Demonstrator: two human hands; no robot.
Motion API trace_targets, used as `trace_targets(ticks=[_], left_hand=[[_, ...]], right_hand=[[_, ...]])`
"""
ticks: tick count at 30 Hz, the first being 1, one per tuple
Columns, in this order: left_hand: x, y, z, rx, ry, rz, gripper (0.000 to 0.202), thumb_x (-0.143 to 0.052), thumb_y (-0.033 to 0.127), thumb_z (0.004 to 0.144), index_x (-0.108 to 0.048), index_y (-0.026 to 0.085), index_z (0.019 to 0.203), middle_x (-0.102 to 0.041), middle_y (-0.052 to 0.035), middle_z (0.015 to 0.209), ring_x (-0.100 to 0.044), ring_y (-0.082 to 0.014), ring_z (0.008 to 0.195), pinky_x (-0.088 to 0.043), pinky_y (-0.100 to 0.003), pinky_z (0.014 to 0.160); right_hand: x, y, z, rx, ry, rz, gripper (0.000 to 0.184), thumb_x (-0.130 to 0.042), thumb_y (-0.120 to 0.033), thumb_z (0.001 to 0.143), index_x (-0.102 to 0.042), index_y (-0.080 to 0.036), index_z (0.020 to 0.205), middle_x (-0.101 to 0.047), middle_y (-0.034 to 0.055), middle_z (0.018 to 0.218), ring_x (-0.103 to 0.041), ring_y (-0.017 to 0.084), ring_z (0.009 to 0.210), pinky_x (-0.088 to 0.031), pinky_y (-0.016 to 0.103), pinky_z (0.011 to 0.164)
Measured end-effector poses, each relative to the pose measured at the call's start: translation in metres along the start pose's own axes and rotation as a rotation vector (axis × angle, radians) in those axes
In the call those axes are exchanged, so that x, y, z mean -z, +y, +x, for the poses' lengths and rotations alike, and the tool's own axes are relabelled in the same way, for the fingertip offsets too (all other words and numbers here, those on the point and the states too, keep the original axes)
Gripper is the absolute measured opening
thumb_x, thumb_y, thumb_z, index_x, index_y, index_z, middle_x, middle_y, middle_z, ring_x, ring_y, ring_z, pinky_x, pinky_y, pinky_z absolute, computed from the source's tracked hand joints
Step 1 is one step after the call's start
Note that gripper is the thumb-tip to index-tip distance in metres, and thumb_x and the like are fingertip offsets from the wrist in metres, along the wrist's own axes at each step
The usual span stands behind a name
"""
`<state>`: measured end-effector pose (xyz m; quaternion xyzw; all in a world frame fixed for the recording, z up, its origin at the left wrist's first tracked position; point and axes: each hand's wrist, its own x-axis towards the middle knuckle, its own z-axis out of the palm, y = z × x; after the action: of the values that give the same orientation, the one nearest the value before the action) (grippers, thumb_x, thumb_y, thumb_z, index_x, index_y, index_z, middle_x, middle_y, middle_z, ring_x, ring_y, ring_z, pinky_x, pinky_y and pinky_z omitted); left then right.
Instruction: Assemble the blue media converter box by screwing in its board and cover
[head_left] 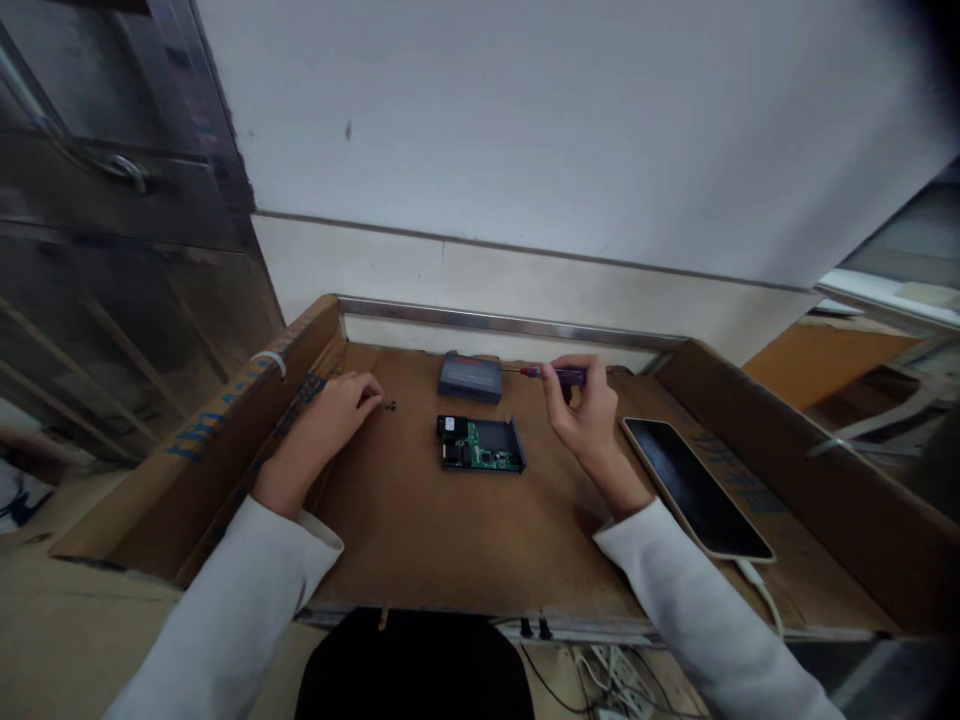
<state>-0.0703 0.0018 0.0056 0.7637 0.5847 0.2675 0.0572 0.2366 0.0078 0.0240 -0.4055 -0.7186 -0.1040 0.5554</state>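
My right hand (585, 408) grips a screwdriver (559, 374) by its dark red-purple handle, the thin shaft pointing left towards a grey-blue metal case (470, 379). Whether the tip touches the case I cannot tell. In front of that case lies an open tray with a green circuit board (486, 456) and black connectors at its left end. On the left, my left hand (343, 405) is over the cardboard with its fingers curled together; anything between them is hidden. Just right of its fingertips lie several tiny dark pieces, apparently screws (391, 406).
A phone (699, 487) with a white cable (761, 590) lies at the right. Raised cardboard sides (202, 470) bound the work surface (420, 540), and a metal strip (487, 322) runs along its back by the wall. Below the front edge is a power strip (619, 680) with cables.
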Motion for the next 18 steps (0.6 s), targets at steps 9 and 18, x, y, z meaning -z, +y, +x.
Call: trace_targets(ticks=[9, 18], left_hand=[[-0.004, 0.003, -0.002, -0.058, -0.038, -0.018, 0.013, -0.053, 0.026, 0.085, -0.064, 0.019, 0.083, -0.062, -0.0039, 0.084, -0.060, -0.0183, 0.080, -0.046, -0.030, 0.075], [-0.009, 0.010, -0.003, -0.086, -0.062, 0.023, 0.010, -0.055, 0.024, 0.085, -0.063, 0.019, 0.082, -0.058, -0.0034, 0.084, -0.059, -0.0178, 0.076, -0.046, -0.030, 0.072]], right_hand=[[0.001, -0.002, -0.001, 0.025, 0.019, 0.000, 0.011, -0.058, -0.027, 0.086, -0.050, -0.021, 0.090, -0.065, -0.0013, 0.072, -0.058, 0.011, 0.052, -0.046, 0.023, 0.048], [0.002, -0.004, 0.000, 0.008, -0.004, 0.007, 0.010, -0.057, -0.028, 0.086, -0.050, -0.021, 0.088, -0.064, -0.0016, 0.069, -0.054, 0.010, 0.049, -0.044, 0.023, 0.047]])
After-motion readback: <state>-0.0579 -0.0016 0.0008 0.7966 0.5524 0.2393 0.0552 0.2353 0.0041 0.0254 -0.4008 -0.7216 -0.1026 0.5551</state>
